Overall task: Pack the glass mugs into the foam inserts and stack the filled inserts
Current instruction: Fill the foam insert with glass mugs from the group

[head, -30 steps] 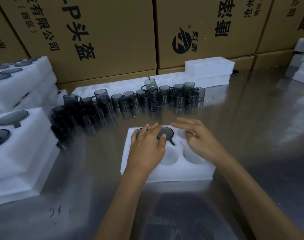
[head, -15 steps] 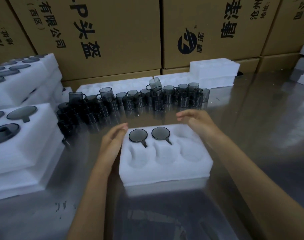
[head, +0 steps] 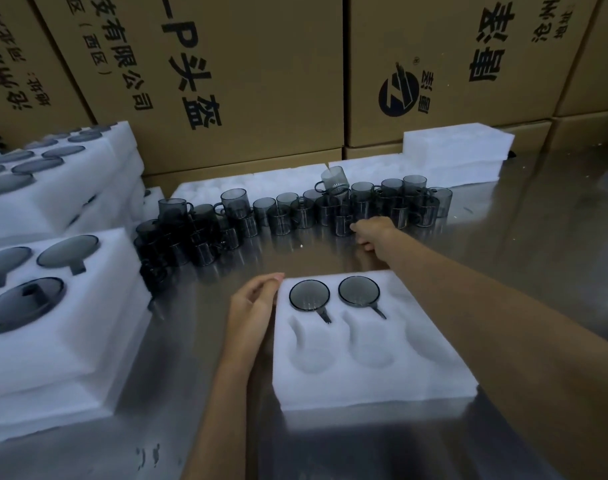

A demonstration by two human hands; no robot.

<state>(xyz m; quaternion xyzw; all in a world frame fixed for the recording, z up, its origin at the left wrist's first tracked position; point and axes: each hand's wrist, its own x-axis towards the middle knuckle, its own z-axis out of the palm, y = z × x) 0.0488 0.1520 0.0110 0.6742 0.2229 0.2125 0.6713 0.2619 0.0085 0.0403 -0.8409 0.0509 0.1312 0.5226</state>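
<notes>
Glass mugs (head: pixel 295 213) crowd the frame's middle; two more sit in the foam insert (head: pixel 371 341) at lower centre (back-row pockets). The left hand (head: pixel 252 306) rests relaxed against its left edge. The right hand (head: pixel 373 232), fingers curled, seemingly touches a mug (head: pixel 342 223).

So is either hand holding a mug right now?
Cannot tell for the right hand: it curls at the loose mugs. The left hand only rests against the foam insert.

Two mugs (head: pixel 309 295) sit in the foam insert's (head: pixel 371 379) far pockets; loose mugs (head: pixel 295 216) stand behind it, filled inserts (head: pixel 53 341) to its left.
</notes>
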